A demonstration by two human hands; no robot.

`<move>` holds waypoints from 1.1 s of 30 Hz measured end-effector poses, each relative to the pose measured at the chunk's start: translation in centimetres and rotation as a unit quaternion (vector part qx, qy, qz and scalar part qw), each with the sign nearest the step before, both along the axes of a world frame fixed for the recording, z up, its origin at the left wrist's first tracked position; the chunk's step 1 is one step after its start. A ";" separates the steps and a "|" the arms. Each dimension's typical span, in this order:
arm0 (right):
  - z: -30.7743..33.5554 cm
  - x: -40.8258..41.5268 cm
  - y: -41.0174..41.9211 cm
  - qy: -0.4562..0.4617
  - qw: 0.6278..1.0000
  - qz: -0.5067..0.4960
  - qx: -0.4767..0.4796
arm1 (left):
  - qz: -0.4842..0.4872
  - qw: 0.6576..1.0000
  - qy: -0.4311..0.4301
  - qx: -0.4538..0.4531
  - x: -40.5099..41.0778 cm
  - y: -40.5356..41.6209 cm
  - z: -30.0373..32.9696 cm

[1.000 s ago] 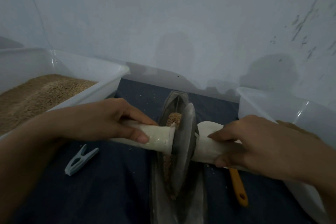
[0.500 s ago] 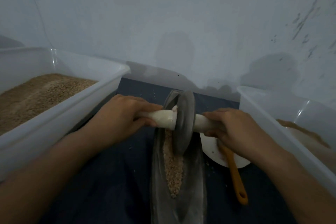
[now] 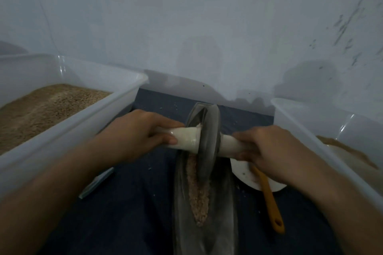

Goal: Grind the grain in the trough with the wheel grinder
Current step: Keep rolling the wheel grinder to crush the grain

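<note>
Grain (image 3: 198, 190), a pale brown crushed strip, lies along the middle of the long dark metal trough (image 3: 222, 209) on the dark blue cloth-covered bench. From the head view, the dark disc wheel grinder (image 3: 208, 141) stands in the trough near its far end, its white axle handles crosswise. Left hand (image 3: 134, 136) has its fingers curled round the left handle; right hand (image 3: 267, 151) wraps the right one. Uneven pressure could tilt the wheel, riding it up the trough wall and throwing grain onto the cloth, or toward the white plate (image 3: 244, 174) with the orange-handled tool (image 3: 269, 201).
</note>
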State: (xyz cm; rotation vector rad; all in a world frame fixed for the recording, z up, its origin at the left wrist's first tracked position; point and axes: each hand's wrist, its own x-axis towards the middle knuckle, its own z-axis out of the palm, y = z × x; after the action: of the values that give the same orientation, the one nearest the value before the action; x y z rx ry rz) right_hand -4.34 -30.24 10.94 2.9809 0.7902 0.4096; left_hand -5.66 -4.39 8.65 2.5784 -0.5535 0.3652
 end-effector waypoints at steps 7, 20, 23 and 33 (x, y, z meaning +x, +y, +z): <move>-1.6 1.5 0.1 -0.042 0.999 -0.012 0.010 | 0.019 0.982 -0.176 0.057 0.8 -0.7 -1.6; 2.0 -2.1 -0.4 0.090 0.994 0.057 -0.031 | -0.109 0.986 0.124 -0.035 -0.8 1.1 1.6; -0.1 0.0 0.2 -0.002 1.000 0.023 -0.018 | -0.024 0.999 0.034 -0.008 -0.1 0.4 0.3; 0.6 -0.3 0.0 0.018 0.998 0.038 -0.038 | -0.073 0.994 0.075 -0.037 -0.2 1.1 0.7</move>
State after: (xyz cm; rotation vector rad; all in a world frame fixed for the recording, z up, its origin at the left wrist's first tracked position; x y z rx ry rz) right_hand -4.66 -30.25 11.56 2.9024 0.9026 0.3216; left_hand -5.81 -3.34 9.33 2.4512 -0.6556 0.1391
